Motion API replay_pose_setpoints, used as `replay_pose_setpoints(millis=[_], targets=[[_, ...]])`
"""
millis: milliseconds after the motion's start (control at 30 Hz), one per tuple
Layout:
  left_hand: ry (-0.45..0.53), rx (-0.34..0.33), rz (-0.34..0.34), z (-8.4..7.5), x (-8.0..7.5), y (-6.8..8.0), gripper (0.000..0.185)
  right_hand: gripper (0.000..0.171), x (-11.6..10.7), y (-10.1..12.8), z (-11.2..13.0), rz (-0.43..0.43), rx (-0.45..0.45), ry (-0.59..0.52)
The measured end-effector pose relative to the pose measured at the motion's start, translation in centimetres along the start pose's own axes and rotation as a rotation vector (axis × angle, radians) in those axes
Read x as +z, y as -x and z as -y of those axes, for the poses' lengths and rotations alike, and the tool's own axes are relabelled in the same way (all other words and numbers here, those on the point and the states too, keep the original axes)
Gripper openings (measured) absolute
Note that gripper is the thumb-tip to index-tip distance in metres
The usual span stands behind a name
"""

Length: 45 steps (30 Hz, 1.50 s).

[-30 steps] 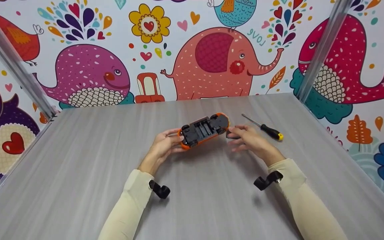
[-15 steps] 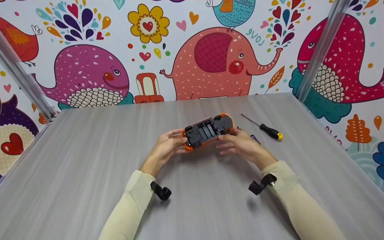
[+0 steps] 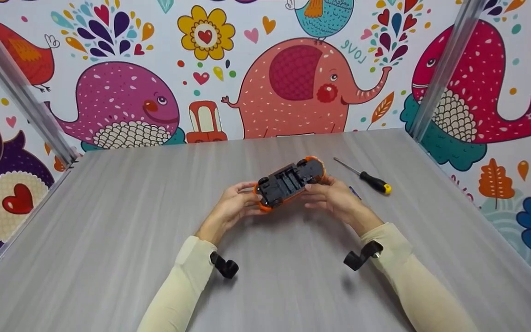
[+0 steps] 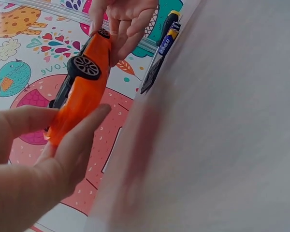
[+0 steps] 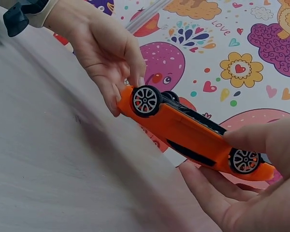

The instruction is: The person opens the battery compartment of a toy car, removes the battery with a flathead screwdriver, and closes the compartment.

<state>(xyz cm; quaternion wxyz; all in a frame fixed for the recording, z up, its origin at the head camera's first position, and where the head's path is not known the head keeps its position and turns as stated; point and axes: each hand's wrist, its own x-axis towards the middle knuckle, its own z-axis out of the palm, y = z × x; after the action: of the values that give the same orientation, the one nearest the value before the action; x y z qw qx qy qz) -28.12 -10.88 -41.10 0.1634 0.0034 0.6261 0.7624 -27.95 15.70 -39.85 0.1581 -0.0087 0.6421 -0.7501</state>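
Orange toy car (image 3: 291,181) upside down, held above bench (image 3: 109,240), long axis spanning hands. Left hand (image 3: 235,207) fingers pinch near end; right hand (image 3: 334,196) fingers pinch far end. Screwdriver (image 3: 362,175) right of car.

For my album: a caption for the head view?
Two hands hold an upturned orange toy car; a screwdriver lies nearby.

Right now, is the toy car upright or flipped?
Flipped: the orange toy car shows its black underside and wheels upward, held off the table between left hand and right hand.
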Motion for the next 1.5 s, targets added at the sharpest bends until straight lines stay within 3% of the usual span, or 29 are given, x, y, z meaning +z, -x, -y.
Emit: replay_pose_setpoints(millis=[300,600,867,1167,1300,1500], targets=[[0.007,-0.033,0.069,0.4,0.3,-0.2,0.057,0.052,0.3,-0.2,0.2,-0.102,-0.025,-0.034],[-0.032,-0.137,0.244,1.0,0.8,0.1,0.061,0.058,0.4,-0.5,0.2,-0.196,-0.047,-0.023],[-0.070,-0.121,0.248,1.4,0.9,0.1,0.054,0.058,0.2,-0.5,0.0,-0.204,-0.058,-0.017],[-0.096,-0.125,0.240,1.1,0.8,0.1,0.051,0.053,0.2,-0.5,0.0,-0.144,-0.103,-0.026],[-0.083,-0.095,0.258,0.9,0.7,0.1,0.059,0.046,0.3,-0.4,0.0,-0.107,-0.110,-0.017],[-0.052,0.002,0.279,0.5,0.7,0.3,0.074,0.041,0.5,-0.3,-0.2,-0.068,-0.096,-0.018]])
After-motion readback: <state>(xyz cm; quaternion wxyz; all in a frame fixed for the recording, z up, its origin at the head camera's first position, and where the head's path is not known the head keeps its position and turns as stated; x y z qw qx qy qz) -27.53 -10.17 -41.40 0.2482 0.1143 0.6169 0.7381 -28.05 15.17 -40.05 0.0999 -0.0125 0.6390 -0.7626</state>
